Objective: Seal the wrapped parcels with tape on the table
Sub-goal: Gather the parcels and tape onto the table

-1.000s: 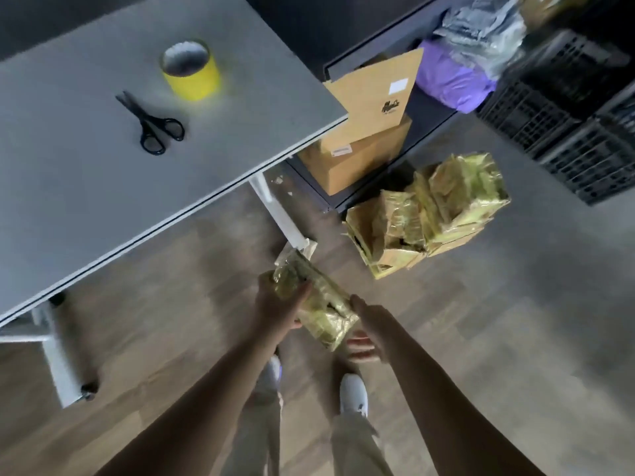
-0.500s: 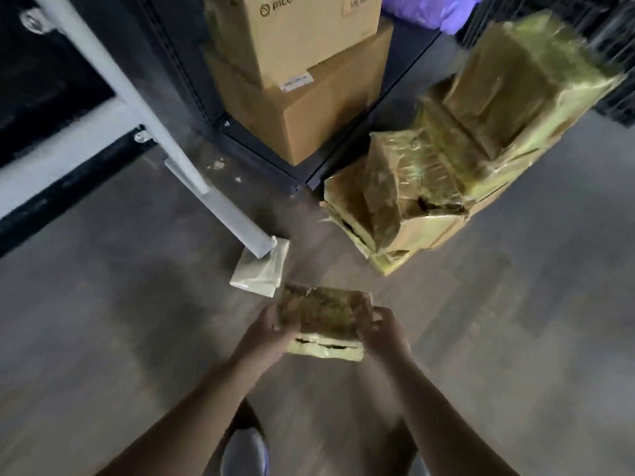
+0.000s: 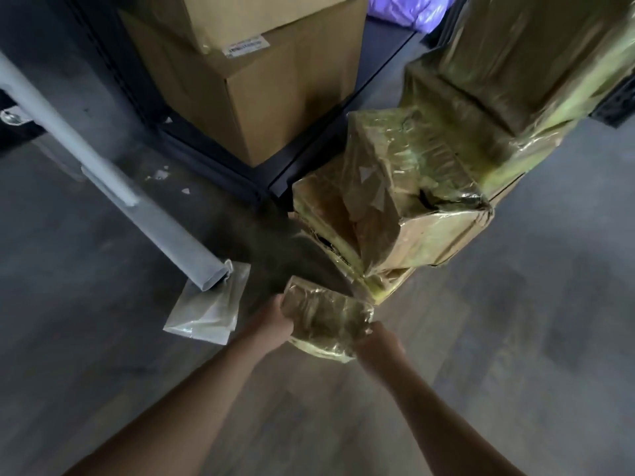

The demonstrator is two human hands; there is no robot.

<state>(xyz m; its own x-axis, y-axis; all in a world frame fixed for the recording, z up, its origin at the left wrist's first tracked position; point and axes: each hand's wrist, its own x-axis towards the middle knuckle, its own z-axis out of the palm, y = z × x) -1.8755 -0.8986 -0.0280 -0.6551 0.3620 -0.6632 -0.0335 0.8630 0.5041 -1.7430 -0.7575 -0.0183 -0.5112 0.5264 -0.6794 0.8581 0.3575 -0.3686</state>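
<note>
A small parcel (image 3: 326, 317) wrapped in shiny yellow film sits low over the floor between my hands. My left hand (image 3: 275, 321) grips its left end and my right hand (image 3: 376, 343) grips its right end. Just beyond it a pile of larger yellow-wrapped parcels (image 3: 412, 197) is stacked on the floor, the small parcel close to the pile's front corner. The table top, tape roll and scissors are out of view.
A white table leg (image 3: 120, 201) slants down at the left, with a flat clear-wrapped packet (image 3: 209, 310) lying at its foot. Stacked cardboard boxes (image 3: 261, 87) stand on a dark low shelf behind. Purple bags (image 3: 409, 8) lie at the top.
The view has dropped from the table top towards the floor. Both hands carried the small parcel down and forward to the pile, the right hand closing onto its end.
</note>
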